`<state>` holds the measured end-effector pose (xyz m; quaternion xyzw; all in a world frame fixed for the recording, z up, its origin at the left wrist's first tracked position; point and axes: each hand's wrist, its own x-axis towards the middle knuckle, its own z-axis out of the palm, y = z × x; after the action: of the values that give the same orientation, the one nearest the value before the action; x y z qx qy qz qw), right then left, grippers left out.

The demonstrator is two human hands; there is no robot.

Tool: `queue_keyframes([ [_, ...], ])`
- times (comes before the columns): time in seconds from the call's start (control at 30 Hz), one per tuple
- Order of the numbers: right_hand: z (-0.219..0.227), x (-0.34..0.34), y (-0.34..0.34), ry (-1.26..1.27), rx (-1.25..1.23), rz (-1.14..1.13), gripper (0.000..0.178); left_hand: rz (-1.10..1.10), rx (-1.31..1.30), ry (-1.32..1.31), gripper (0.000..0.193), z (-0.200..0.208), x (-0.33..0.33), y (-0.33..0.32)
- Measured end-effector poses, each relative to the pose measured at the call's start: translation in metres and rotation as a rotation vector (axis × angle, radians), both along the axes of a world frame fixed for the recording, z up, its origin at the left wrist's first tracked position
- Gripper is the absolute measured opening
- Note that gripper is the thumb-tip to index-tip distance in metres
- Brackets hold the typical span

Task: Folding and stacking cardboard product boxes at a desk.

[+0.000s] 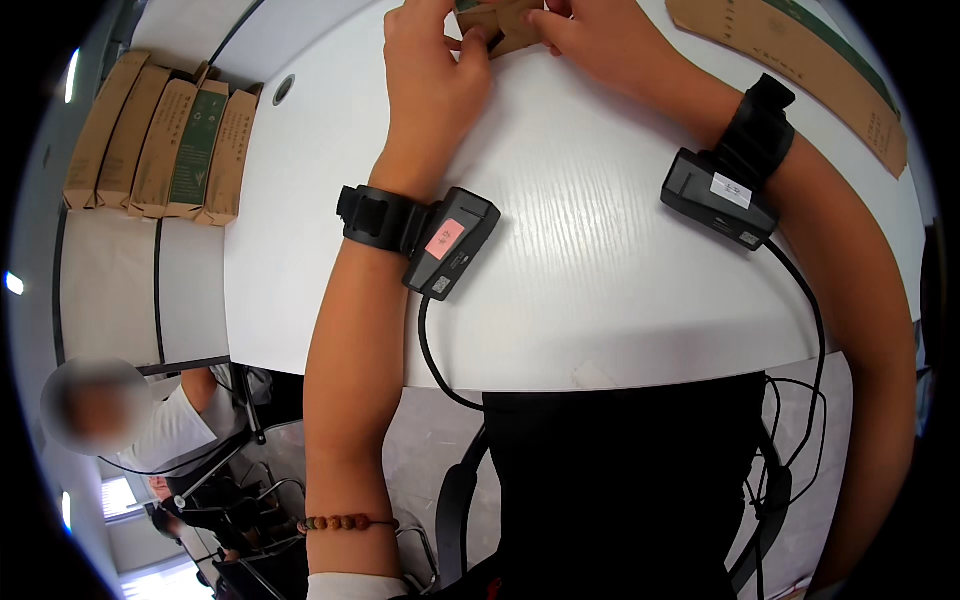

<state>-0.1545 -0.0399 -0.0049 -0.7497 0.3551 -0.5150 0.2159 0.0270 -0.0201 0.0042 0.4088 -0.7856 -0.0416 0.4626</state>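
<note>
At the top edge of the head view, a small brown and green cardboard box (516,27) is between my two hands, partly cut off by the picture's edge. My left hand (432,45) grips its left side, with the thumb along a dark opening in the cardboard. On the opposite side, my right hand (592,32) pinches the box with its thumb against the near edge. Some fingertips of both hands are out of the picture. Each wrist carries a black strapped device with a cable.
Several brown and green folded cartons (160,140) stand in a row at the far left. Another long flat carton (800,65) lies at the far right of the white table (570,240). A round cable hole (284,90) is at the left. Another person (180,425) sits at the lower left.
</note>
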Motion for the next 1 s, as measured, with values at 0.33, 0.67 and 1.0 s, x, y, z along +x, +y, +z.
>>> queue_keyframes([
  [0.33,-0.005,0.003,-0.007,-0.058,-0.047,-0.036,0.019,0.021,0.012,-0.011,0.041,-0.002,0.002,-0.001],
  [0.67,-0.011,-0.002,-0.013,-0.007,-0.102,0.07,0.034,-0.013,0.329,0.135,0.065,0.004,0.008,0.004],
  [1.0,-0.015,0.003,-0.01,0.083,-0.105,-0.107,0.045,-0.28,0.476,0.288,0.068,0.004,0.02,0.0],
])
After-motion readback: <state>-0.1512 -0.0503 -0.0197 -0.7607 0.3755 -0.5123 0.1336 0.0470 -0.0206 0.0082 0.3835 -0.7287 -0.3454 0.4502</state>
